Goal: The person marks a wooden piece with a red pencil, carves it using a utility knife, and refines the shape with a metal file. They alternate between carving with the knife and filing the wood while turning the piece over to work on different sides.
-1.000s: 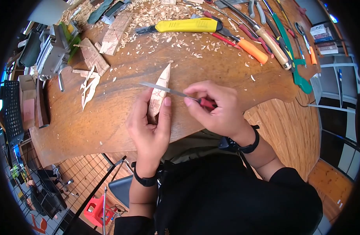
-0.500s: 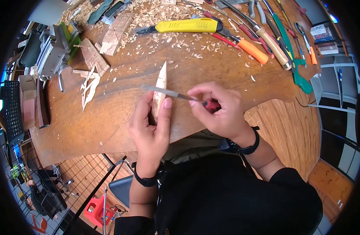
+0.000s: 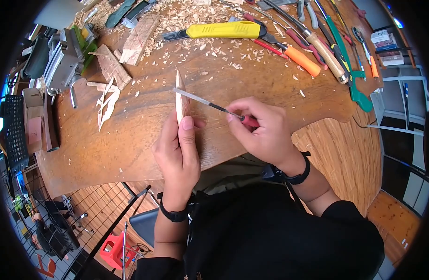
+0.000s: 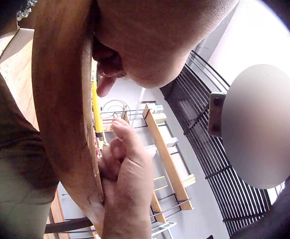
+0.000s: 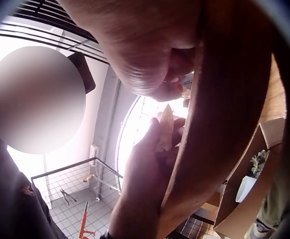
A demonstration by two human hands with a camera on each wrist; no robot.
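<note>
A pale pointed piece of wood point(image 3: 179, 98) stands narrow side toward the head camera, its tip pointing away from the body. My left hand point(image 3: 178, 151) grips its lower end, thumb along the near side. My right hand point(image 3: 265, 130) pinches the red handle point(image 3: 250, 122) of a thin flat metal file point(image 3: 195, 97), whose blade crosses over the wood near its middle. In the right wrist view the pointed wood point(image 5: 167, 127) shows in the left hand point(image 5: 145, 164). The file is not clear in the left wrist view.
On the wooden table point(image 3: 107, 158), a yellow cutter point(image 3: 223, 31), an orange-handled tool point(image 3: 302, 60) and wood shavings lie beyond the hands. A metal vise point(image 3: 62, 65) and wood offcuts point(image 3: 112, 70) are at the left, a green-handled tool point(image 3: 360, 99) at the right.
The wood has turned from its broad face to its narrow side, and its tip has shifted left. The left thumb has moved left with it. The file still crosses the wood, at a steeper slant.
</note>
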